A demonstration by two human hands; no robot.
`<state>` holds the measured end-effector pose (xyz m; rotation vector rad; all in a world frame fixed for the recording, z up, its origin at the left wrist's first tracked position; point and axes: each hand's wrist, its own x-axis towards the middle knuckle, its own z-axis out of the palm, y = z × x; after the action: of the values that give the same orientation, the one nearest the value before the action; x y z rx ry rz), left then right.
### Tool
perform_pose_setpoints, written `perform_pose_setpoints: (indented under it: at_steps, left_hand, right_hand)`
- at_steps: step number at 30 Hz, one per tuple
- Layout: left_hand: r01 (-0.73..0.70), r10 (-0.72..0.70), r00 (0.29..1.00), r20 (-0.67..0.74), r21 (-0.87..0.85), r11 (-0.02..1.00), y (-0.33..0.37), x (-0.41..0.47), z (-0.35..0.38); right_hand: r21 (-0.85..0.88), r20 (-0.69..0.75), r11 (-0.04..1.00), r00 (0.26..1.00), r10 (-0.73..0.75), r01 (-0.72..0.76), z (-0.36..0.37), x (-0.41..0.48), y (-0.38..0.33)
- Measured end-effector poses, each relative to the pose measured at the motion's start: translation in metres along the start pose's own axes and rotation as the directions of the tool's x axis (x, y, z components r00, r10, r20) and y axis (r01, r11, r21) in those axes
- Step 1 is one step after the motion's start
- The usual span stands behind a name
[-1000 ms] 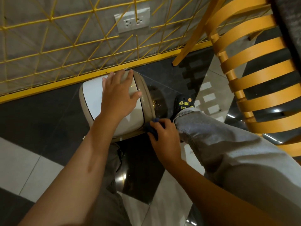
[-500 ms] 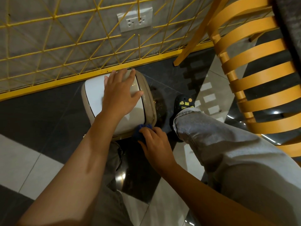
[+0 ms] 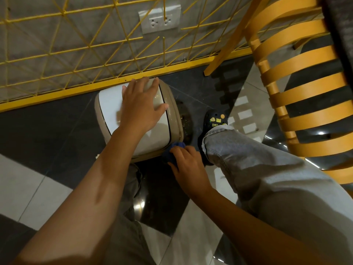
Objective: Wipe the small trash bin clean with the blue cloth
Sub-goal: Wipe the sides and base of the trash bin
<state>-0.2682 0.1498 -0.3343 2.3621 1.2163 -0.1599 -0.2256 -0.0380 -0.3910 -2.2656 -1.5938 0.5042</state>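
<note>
Glossy black and pale floor tiles (image 3: pixel 38 188) run up to a grey wall fronted by a yellow wire grid (image 3: pixel 76 54), with a wall socket (image 3: pixel 160 19) at twelve o'clock of the view and a yellow slatted chair (image 3: pixel 305 96) at two to three o'clock. Just below the grid's bottom bar, slightly above the centre of the view, the small trash bin (image 3: pixel 174 113) stands on the dark tile, seen from above: a beige body with a white lid (image 3: pixel 109 106). The two hands are apart. The left hand (image 3: pixel 141 106) lies flat on the lid with straight, spread fingers, holding the bin down. The right hand (image 3: pixel 188 165) is curled round the wadded blue cloth (image 3: pixel 172 152) and presses it against the bin's outer wall at its five o'clock corner. A dark shoe (image 3: pixel 215 119) and grey trouser leg (image 3: pixel 257 169) sit near the bin at its three to four o'clock. The bin looks like thin, hollow plastic, so it is probably light and smooth, and likely to skate or tip on the polished tile under a sideways rub. Bracing it from the top seems the right hold, though the lid may give, so the firmer beige rim is the safer purchase. The cloth is soft and limp and works best bunched in the palm.
</note>
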Motion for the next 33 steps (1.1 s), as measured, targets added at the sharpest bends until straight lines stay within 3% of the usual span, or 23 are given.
perform_pose_setpoints:
  at_steps: [3,14,23,33]
  left_hand:
    - [-0.003,0.003,1.000,0.002,0.004,1.000,0.000,0.000,0.000]
    - [0.004,-0.004,1.000,-0.002,-0.021,1.000,0.001,0.000,-0.001]
    - [0.009,-0.009,1.000,0.000,-0.030,1.000,0.002,-0.001,-0.001]
    - [0.014,-0.014,1.000,-0.002,-0.021,1.000,0.003,0.000,0.000]
  right_hand:
    - [-0.007,0.047,0.997,0.996,-0.071,0.071,0.003,0.001,-0.009]
    - [-0.092,0.037,0.995,0.999,-0.029,0.032,-0.008,0.007,0.004]
    - [-0.063,0.067,0.992,0.992,-0.103,0.107,-0.003,0.006,-0.009]
    - [-0.102,0.023,0.995,1.000,0.006,-0.003,-0.013,0.010,0.006]
